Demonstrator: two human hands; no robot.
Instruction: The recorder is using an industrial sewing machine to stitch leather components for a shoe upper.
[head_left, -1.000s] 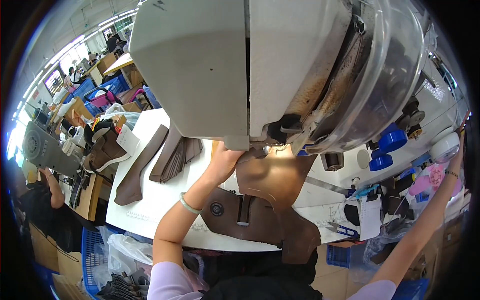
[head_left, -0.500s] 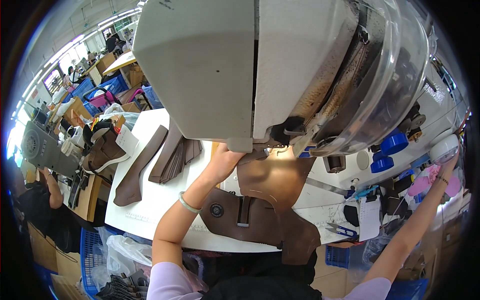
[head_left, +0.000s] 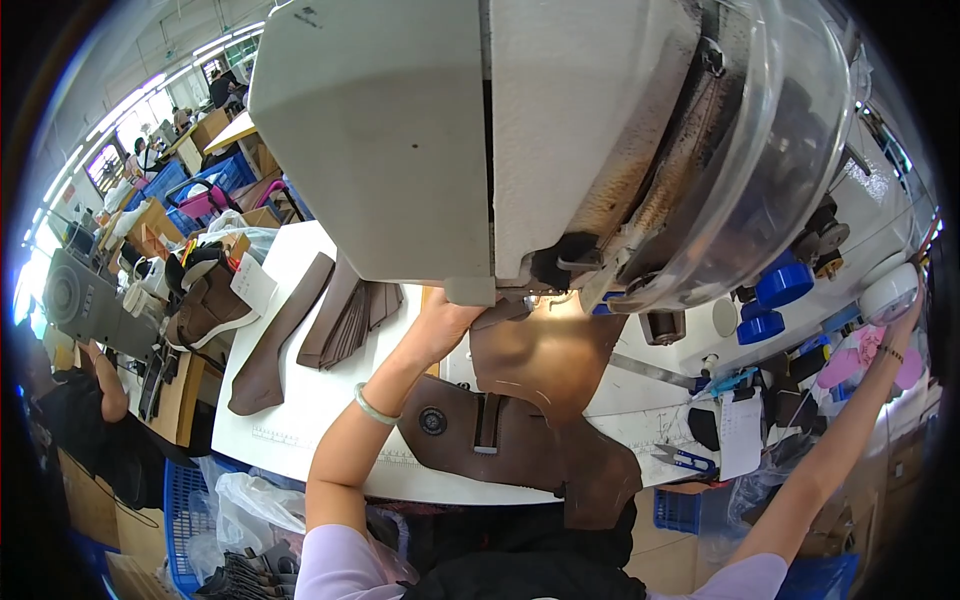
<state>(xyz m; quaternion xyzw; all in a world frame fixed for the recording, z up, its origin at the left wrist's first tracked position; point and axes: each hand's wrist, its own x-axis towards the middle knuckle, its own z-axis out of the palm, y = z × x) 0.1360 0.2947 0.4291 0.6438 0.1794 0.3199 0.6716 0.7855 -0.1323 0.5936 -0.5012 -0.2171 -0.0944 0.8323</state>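
A brown leather piece (head_left: 540, 360) lies under the head of a white sewing machine (head_left: 400, 130), lit by a lamp near the needle area. My left hand (head_left: 445, 325) is closed at the leather's left edge, its fingertips partly hidden by the machine head. Toward me the leather joins a wider part with a round badge (head_left: 432, 421) and a slot with a metal-looking bar; one flap hangs over the table edge. Out at the far right, my right hand (head_left: 905, 318) is closed on the white handwheel (head_left: 888, 294), fingers only partly visible.
Left on the white table (head_left: 290, 445) are stacked brown leather strips (head_left: 345, 320) and a long one (head_left: 280, 340). A brown shoe (head_left: 212, 308) sits beyond. Thread snips (head_left: 685, 460) and a paper tag (head_left: 740, 435) lie right. A blue basket (head_left: 185, 520) stands below; another person (head_left: 95, 420) is at left.
The machine head appears slightly farther left in the picture, as the view has shifted a little. Both hands keep their places, and the leather shows no clear movement.
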